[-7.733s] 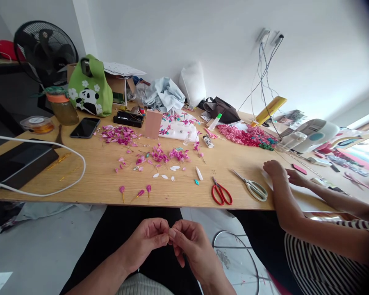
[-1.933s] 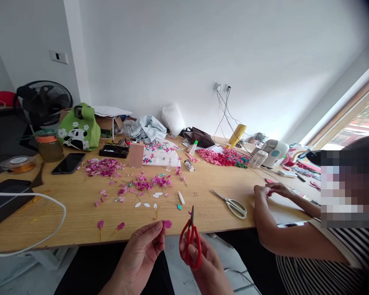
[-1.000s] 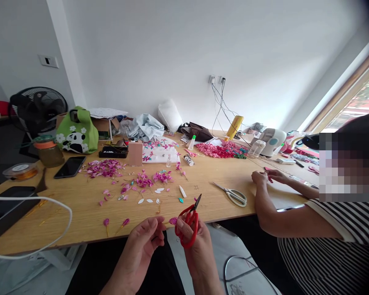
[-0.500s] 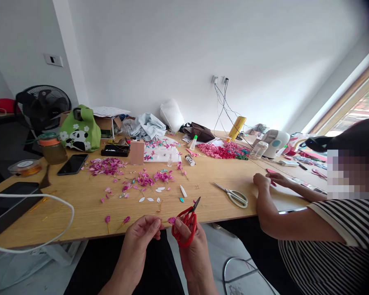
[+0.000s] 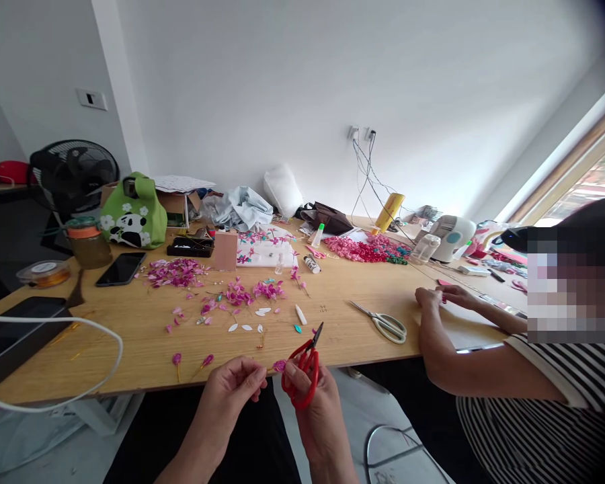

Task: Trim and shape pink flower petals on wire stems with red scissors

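My right hand (image 5: 323, 417) is closed around red-handled scissors (image 5: 313, 386), their dark blades pointing up. The thumb and finger of that same hand also pinch a pink flower bud (image 5: 279, 366). From the left, my left hand (image 5: 232, 393) has its thumb and fingertips closed on the bud's thin golden stem. Both hands are just off the table's front edge, above my lap. Two similar buds, one on the far left (image 5: 177, 359) and a tilted one (image 5: 208, 361), lie near that edge. A teal leaf (image 5: 298, 329) and a white tube (image 5: 300, 314) lie beyond my right hand.
Pale-handled scissors (image 5: 390, 328) lie to the right. Pink petals (image 5: 176, 272) and white leaf shapes (image 5: 232, 328) are scattered on the wooden table (image 5: 333, 296). A white cable (image 5: 115, 336) loops at left. A co-worker's hands (image 5: 428, 299) work at right.
Red scissors and one bud were picked up from the table. The bud passed from the left fingertips to the right hand's thumb and finger; the left now grips its stem. The last half second shows little movement.
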Motion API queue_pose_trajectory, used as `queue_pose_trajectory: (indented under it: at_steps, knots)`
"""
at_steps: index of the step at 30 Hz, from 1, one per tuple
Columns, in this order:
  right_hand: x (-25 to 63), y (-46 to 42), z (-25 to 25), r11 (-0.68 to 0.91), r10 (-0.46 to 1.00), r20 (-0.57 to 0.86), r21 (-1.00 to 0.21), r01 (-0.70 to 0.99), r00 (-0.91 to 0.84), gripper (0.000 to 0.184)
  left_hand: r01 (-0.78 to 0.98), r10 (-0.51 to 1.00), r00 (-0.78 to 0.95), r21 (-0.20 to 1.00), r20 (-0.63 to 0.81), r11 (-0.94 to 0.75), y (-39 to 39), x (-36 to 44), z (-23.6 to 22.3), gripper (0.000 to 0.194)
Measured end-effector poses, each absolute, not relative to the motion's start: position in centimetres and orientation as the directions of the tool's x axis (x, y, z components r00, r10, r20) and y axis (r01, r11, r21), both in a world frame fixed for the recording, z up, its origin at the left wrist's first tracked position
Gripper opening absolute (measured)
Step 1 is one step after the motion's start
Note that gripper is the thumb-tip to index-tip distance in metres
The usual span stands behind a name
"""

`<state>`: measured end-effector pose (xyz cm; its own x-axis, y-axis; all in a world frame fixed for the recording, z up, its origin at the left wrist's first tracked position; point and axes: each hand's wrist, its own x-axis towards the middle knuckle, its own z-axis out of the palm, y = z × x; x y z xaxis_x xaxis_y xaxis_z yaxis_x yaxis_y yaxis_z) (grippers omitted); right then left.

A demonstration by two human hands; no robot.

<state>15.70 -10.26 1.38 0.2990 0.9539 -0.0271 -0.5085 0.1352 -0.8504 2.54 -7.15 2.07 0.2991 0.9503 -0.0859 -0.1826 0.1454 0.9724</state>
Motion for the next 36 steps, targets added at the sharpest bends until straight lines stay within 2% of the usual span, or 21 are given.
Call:
queue_pose_trajectory:
  at_steps: [5,9,13,16,19,22,25,28,31,36]
  knots:
    - [15.8,-10.5,1.6,0.11,0.956,-0.031,-0.886,-0.451,0.293,0.03,-0.205,0.971,0.231,0.973,-0.057,0.106,-7.1,2.4,2.1,0.024]
    - [16.2,-10.9,1.4,0.089,0.963,-0.034,-0.896,-0.435,0.268,0.03,-0.308,0.978,0.192,0.941,-0.079,0.136,-6.7,1.8,2.1,0.023]
    - [16.1,-11.5,1.0,0.079,0.984,-0.006,-0.883,-0.462,0.181,0.034,-0.484,0.957,0.266,0.842,-0.116,0.237,-6.3,1.3,2.3,0.016]
    - [15.4,-11.8,0.4,0.034,0.991,-0.038,-0.861,-0.508,0.131,0.038,-0.581,0.934,0.321,0.747,-0.153,0.322,-6.3,1.3,2.2,0.01]
    - [14.7,-12.2,-0.3,-0.016,0.996,-0.063,-0.833,-0.553,0.066,0.045,-0.628,0.917,0.343,0.677,-0.202,0.384,-6.4,1.5,2.1,0.009]
    - [14.8,-12.7,-0.7,-0.057,0.998,-0.062,-0.82,-0.569,-0.012,0.053,-0.634,0.911,0.338,0.657,-0.238,0.407,-6.5,1.6,2.0,0.01]
    - [16.0,-13.6,-0.2,-0.083,0.992,-0.031,-0.891,-0.445,-0.123,0.053,-0.595,0.921,0.294,0.705,-0.255,0.386,-6.4,1.4,2.1,0.011]
    - [17.8,-14.4,0.7,-0.116,0.966,-0.066,-0.975,-0.19,-0.25,0.049,-0.555,0.932,0.273,0.752,-0.238,0.355,-6.3,1.3,2.0,0.01]
    - [19.1,-14.7,1.6,-0.192,0.938,-0.178,-0.981,-0.017,-0.299,0.048,-0.543,0.932,0.284,0.764,-0.223,0.348,-6.4,1.2,1.9,0.01]
    - [19.9,-14.4,2.1,-0.262,0.921,-0.289,-0.956,0.133,-0.261,0.043,-0.531,0.915,0.32,0.753,-0.247,0.389,-6.5,1.3,2.0,0.014]
